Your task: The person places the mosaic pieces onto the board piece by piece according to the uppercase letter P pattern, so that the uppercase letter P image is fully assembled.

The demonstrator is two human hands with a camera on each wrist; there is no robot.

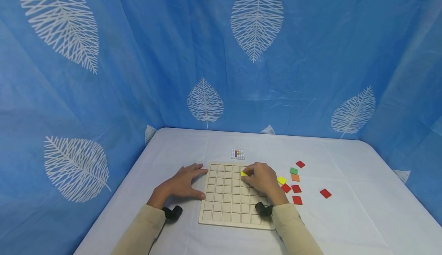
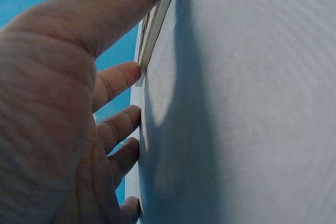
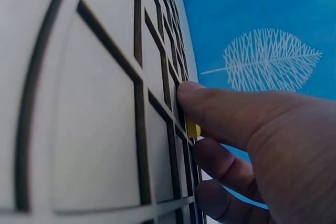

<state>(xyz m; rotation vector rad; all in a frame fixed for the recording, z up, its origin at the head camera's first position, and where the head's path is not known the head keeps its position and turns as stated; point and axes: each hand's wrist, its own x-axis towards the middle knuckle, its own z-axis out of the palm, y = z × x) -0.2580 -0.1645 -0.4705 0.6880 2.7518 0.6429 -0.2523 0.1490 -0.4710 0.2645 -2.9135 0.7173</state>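
Observation:
A pale wooden grid board (image 1: 216, 206) lies on the white table. My right hand (image 1: 261, 178) is over its far right part, pinching a yellow square tile (image 1: 244, 173) between thumb and fingers. In the right wrist view the yellow tile (image 3: 192, 127) shows low between thumb and fingers, right at the grid surface. My left hand (image 1: 183, 182) rests beside the board's left edge, fingers spread, with thumb and index fingertip touching that edge. The left wrist view has the left hand's fingers (image 2: 118, 124) extended along the tabletop.
Right of the board lie loose tiles: a yellow tile (image 1: 281, 180), a green tile (image 1: 294, 171), an orange tile (image 1: 295, 178) and several red tiles (image 1: 297, 200). A small printed pattern card (image 1: 238, 154) lies beyond the board's far edge. Blue leaf-print curtains (image 1: 304, 55) surround the table.

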